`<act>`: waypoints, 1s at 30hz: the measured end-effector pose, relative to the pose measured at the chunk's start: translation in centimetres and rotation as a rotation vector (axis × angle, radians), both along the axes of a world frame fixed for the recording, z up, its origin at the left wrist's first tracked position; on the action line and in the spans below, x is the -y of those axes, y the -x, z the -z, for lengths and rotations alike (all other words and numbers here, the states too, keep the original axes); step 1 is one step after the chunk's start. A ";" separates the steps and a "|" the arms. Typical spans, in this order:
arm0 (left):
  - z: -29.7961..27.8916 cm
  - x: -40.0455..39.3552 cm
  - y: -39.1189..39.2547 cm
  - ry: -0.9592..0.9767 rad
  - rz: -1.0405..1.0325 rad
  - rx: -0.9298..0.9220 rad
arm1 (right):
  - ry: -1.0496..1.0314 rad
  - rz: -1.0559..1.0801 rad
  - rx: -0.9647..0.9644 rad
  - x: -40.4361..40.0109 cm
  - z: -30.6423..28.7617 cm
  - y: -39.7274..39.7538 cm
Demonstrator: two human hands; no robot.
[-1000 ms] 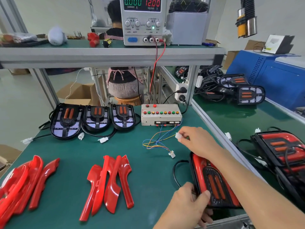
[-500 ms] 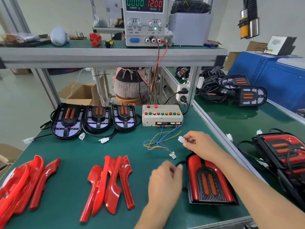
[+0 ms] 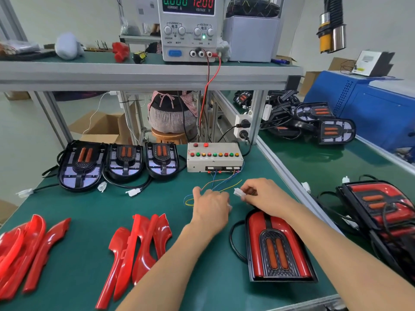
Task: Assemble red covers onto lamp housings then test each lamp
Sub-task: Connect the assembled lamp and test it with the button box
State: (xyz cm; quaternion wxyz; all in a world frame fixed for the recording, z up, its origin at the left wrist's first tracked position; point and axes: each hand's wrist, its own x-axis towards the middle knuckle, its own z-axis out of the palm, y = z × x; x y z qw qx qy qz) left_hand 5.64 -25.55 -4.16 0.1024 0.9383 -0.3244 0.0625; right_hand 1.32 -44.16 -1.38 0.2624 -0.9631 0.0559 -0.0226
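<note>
Green matting covers the table [image 3: 74, 261]. Right hand [image 3: 267, 196] fingers [image 3: 248, 191] pinch a small white plastic connector [image 3: 237, 192]; left hand [image 3: 210, 206] reaches over the loose wires, its grip hidden. Just behind the wrists lies the red-covered black lamp housing [image 3: 277, 245], probably light, rigid and glossy, best held by its edges.

- You face a green bench [image 3: 157, 203] under a grey shelf [image 3: 143, 72]
- Pale wall [image 3: 56, 16] behind, greenish floor [image 3: 20, 140] left
- Blue cabinet [image 3: 368, 104] on your right
</note>
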 end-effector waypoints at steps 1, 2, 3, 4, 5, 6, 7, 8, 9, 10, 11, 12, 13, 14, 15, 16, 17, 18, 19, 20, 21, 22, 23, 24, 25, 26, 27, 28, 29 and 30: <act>-0.2 -0.1 -0.4 0.115 -0.041 -0.061 | 0.008 -0.014 0.002 0.0 -0.1 0.0; -0.5 -0.3 -0.8 0.233 -0.083 -0.129 | 0.017 -0.026 0.007 0.1 -0.1 0.1; -0.8 -0.4 -1.1 0.326 -0.119 -0.204 | 0.023 -0.036 0.014 0.1 -0.1 0.1; -1.1 -0.4 -1.4 0.390 -0.144 -0.279 | 0.024 -0.044 0.019 0.0 -0.2 0.1; -1.5 -0.5 -1.6 0.433 -0.154 -0.348 | 0.022 -0.054 0.024 0.0 -0.2 0.1; -1.8 -0.5 -1.8 0.461 -0.157 -0.401 | 0.020 -0.066 0.028 -0.2 -0.2 0.2; -2.1 -0.4 -1.9 0.477 -0.157 -0.433 | 0.021 -0.080 0.032 -0.3 -0.3 0.2; -2.3 -0.4 -1.9 0.487 -0.156 -0.449 | 0.025 -0.093 0.034 -0.4 -0.3 0.3; -2.4 -0.4 -1.9 0.497 -0.154 -0.457 | 0.030 -0.101 0.036 -0.5 -0.3 0.3; -2.5 -0.4 -1.9 0.508 -0.151 -0.462 | 0.030 -0.105 0.037 -0.6 -0.3 0.3; -2.6 -0.5 -1.9 0.518 -0.149 -0.465 | 0.027 -0.106 0.039 -0.6 -0.3 0.3; -2.6 -0.6 -1.8 0.527 -0.144 -0.467 | 0.025 -0.108 0.044 -0.6 -0.3 0.4; -2.6 -0.7 -1.7 0.539 -0.135 -0.473 | 0.025 -0.108 0.053 -0.7 -0.4 0.3; -2.5 -0.8 -1.5 0.550 -0.125 -0.481 | 0.028 -0.108 0.063 -0.7 -0.4 0.3; -2.5 -0.8 -1.3 0.556 -0.116 -0.488 | 0.034 -0.106 0.075 -0.7 -0.4 0.3; -2.4 -0.9 -1.1 0.558 -0.109 -0.492 | 0.040 -0.104 0.087 -0.8 -0.5 0.3; -2.3 -0.9 -1.0 0.563 -0.108 -0.494 | 0.047 -0.105 0.095 -0.8 -0.5 0.3; -2.1 -0.9 -0.9 0.575 -0.118 -0.493 | 0.054 -0.106 0.097 -0.8 -0.5 0.3; -2.1 -0.9 -0.9 0.594 -0.136 -0.491 | 0.063 -0.107 0.098 -0.9 -0.5 0.3; -2.1 -1.0 -0.9 0.614 -0.152 -0.488 | 0.073 -0.106 0.099 -0.9 -0.5 0.3; -2.1 -1.1 -1.0 0.632 -0.160 -0.485 | 0.085 -0.102 0.102 -0.8 -0.5 0.3; -2.1 -1.1 -1.1 0.646 -0.159 -0.483 | 0.093 -0.099 0.103 -0.8 -0.5 0.3; -2.2 -1.2 -1.1 0.656 -0.152 -0.482 | 0.097 -0.098 0.100 -0.8 -0.5 0.3; -2.3 -1.2 -1.1 0.666 -0.144 -0.481 | 0.101 -0.098 0.097 -0.9 -0.5 0.3; -2.4 -1.3 -1.1 0.673 -0.136 -0.480 | 0.102 -0.099 0.094 -0.9 -0.4 0.3; -2.4 -1.3 -1.1 0.679 -0.129 -0.479 | 0.102 -0.099 0.093 -0.9 -0.4 0.2; -2.5 -1.3 -1.0 0.679 -0.123 -0.481 | 0.098 -0.098 0.095 -0.9 -0.2 0.2; -2.5 -1.3 -1.0 0.675 -0.116 -0.484 | 0.095 -0.096 0.097 -0.9 -0.1 0.1; -2.5 -1.3 -0.9 0.670 -0.112 -0.485 | 0.093 -0.095 0.098 -0.9 -0.1 0.1; -2.5 -1.4 -0.9 0.665 -0.110 -0.483 | 0.094 -0.096 0.098 -0.9 0.0 0.2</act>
